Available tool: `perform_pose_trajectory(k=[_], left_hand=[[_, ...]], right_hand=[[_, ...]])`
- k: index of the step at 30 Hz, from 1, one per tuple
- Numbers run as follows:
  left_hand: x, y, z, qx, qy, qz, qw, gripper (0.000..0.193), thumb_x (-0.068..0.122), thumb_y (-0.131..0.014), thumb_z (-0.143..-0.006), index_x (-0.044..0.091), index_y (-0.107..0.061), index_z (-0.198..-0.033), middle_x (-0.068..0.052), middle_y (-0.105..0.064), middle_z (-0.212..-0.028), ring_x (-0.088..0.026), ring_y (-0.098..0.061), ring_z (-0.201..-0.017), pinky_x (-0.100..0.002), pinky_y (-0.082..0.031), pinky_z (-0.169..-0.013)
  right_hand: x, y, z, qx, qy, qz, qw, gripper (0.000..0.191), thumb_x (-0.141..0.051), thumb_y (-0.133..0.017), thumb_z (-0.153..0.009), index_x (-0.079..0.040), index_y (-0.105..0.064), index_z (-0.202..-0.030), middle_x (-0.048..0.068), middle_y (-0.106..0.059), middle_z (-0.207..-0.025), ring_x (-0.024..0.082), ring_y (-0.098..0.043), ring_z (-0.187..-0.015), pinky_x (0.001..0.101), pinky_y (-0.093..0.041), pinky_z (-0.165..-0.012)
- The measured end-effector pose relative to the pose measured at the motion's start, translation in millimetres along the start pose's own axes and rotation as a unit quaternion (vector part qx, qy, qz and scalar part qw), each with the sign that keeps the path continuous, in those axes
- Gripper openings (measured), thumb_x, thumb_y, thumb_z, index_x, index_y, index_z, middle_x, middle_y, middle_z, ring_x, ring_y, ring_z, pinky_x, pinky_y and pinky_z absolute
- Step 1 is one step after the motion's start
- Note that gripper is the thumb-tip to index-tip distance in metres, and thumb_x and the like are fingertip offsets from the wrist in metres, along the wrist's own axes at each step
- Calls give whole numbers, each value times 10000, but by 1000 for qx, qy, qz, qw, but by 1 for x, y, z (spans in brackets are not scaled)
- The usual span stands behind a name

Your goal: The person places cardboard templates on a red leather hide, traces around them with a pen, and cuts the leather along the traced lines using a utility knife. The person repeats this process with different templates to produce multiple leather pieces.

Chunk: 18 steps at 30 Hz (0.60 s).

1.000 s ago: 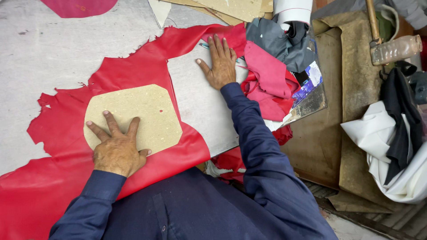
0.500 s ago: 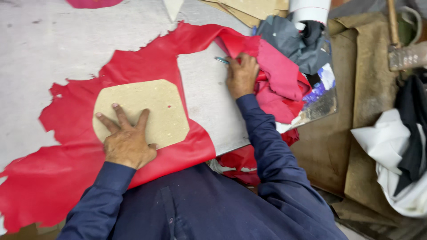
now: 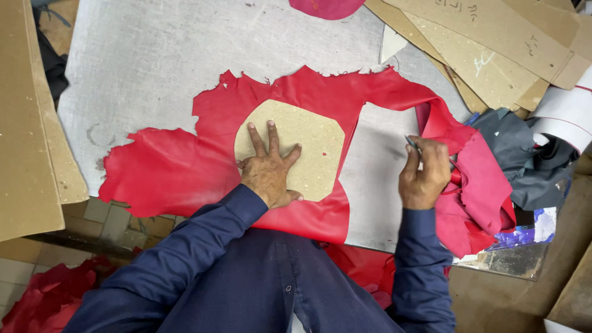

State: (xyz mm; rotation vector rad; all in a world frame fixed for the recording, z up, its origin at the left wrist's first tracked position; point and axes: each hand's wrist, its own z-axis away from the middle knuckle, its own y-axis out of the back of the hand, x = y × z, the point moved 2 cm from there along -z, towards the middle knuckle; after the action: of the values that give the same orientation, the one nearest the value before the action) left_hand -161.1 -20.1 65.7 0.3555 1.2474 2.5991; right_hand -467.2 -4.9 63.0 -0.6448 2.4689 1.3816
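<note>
A ragged-edged sheet of red leather (image 3: pixel 185 166) lies spread on a grey metal table (image 3: pixel 154 55). On it rests a tan cardboard pattern (image 3: pixel 314 148) with cut corners. My left hand (image 3: pixel 268 169) presses flat on that pattern, fingers spread. To the right, my right hand (image 3: pixel 424 172) is closed around a thin pen-like tool (image 3: pixel 411 143), its tip pointing up and left over a bare patch of table where the leather has been cut out. Both arms wear dark blue sleeves.
Large cardboard patterns (image 3: pixel 493 43) are stacked at the back right. Bunched red leather (image 3: pixel 481 197) and grey fabric (image 3: pixel 524 154) lie right of my right hand, near a white roll (image 3: pixel 567 117). A cardboard sheet (image 3: pixel 31 123) leans at the left. Red scraps (image 3: pixel 43 296) lie on the tiled floor.
My right hand lifted from lying flat by the scrap pile and now grips a thin tool. The view shifted right. My left hand stays pressed on the pattern.
</note>
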Motion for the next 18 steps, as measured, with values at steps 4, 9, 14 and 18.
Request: perform_pose_trajectory(k=[4, 9, 14, 18], left_hand=[[-2, 4, -3, -11, 3, 5, 1000, 1181, 781, -740, -701, 351, -142, -1624, -310, 101, -1663, -707, 53, -1416, -694, -554, -854], [-9, 5, -8, -1, 9, 17, 1000, 1306, 787, -755, -680, 276, -43, -1648, -299, 109, -1653, -683, 65, -1429, -699, -532, -887], [-20, 3, -12, 3, 4, 28, 1000, 1327, 762, -775, -680, 254, -30, -1653, -310, 112, -1650, -686, 70, -1425, -701, -534, -880], [-28, 4, -17, -3, 1, 17, 1000, 1285, 768, -785, -673, 247, -111, -1636, -303, 135, -1659, -693, 73, -1422, -698, -540, -861]], right_hand=[[-78, -56, 30, 73, -26, -254, 964, 120, 70, -564, -1063, 24, -566, -1174, 151, -603, -1132, 261, -702, -1046, 388, -532, -1015], [-113, -107, 8, 31, -125, -439, 889, 175, 29, -499, -1076, 22, -546, -1244, 98, -670, -1083, 163, -699, -981, 306, -605, -851], [-124, -145, -51, -133, -27, -211, 968, 391, 100, -617, -929, -53, -729, -1271, 121, -637, -979, 202, -652, -776, 330, -546, -665], [-140, -181, -74, -158, 61, -131, 977, 380, 107, -686, -834, -108, -802, -1125, 94, -649, -896, 239, -655, -719, 343, -527, -596]])
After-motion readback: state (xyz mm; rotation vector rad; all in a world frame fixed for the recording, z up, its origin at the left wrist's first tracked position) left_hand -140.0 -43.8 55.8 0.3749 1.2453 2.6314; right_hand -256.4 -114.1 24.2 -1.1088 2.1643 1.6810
